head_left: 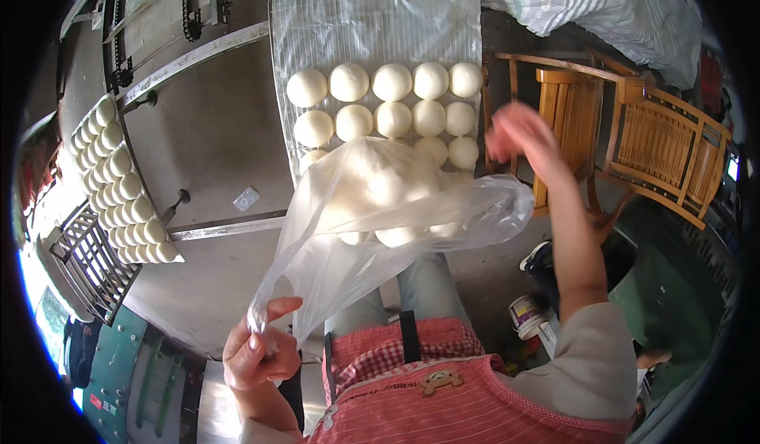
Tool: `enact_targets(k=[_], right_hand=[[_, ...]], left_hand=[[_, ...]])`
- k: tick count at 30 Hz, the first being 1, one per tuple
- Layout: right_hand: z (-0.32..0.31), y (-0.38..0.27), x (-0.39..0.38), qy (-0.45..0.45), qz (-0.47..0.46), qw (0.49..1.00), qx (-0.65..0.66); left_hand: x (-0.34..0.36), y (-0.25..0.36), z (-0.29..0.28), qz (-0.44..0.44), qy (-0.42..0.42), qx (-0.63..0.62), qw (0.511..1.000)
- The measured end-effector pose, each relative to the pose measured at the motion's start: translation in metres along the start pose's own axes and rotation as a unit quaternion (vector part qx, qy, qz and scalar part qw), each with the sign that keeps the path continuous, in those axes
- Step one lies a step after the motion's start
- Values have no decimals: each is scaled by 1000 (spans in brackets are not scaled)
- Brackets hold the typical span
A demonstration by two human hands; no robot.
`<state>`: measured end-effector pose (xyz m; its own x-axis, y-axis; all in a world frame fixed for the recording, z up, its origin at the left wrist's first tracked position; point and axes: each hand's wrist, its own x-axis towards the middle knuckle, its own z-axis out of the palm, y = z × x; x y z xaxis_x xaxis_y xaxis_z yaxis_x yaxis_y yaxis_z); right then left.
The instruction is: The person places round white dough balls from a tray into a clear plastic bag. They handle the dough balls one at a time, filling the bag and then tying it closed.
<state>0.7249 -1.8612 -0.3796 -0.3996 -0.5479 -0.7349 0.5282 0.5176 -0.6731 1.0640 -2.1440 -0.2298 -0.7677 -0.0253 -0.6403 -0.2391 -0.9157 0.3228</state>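
Ten round white buns (393, 82) sit uncovered in two rows of five toward the far half of the lined tray (376, 20) in front of me, smooth, pale and matt, with soft shading at their sides. Over the nearer rows I see a thin plastic sheet (380, 176), milky and see-through, wrinkled, shiny where it catches light, with more buns showing through. Its near left corner is gathered into a twist, and my left hand (263, 351) has that firmly pinched between thumb and curled fingers. My right hand (520, 133) is in the air just beside the tray's right edge, near a wooden chair (566, 127); it is blurred, so I cannot tell how far it is open, but I see nothing in it.
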Motion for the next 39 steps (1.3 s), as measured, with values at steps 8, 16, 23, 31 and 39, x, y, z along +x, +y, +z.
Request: enact_targets(k=[8, 16, 23, 31, 39], right_hand=[[39, 131, 209, 272, 42, 751, -600], [-27, 40, 239, -62, 175, 785, -591], [-117, 26, 214, 72, 126, 974, -173], [35, 3, 0, -145, -35, 917, 371], [192, 6, -15, -381, -62, 916, -106]], left_hand=[[-3, -12, -26, 28, -22, -32, 999], [1, -20, -24, 42, -24, -52, 997], [-8, -24, -22, 38, -7, -42, 998], [6, -19, 10, -31, 27, -36, 999], [-22, -19, -9, -130, -63, -41, 989]])
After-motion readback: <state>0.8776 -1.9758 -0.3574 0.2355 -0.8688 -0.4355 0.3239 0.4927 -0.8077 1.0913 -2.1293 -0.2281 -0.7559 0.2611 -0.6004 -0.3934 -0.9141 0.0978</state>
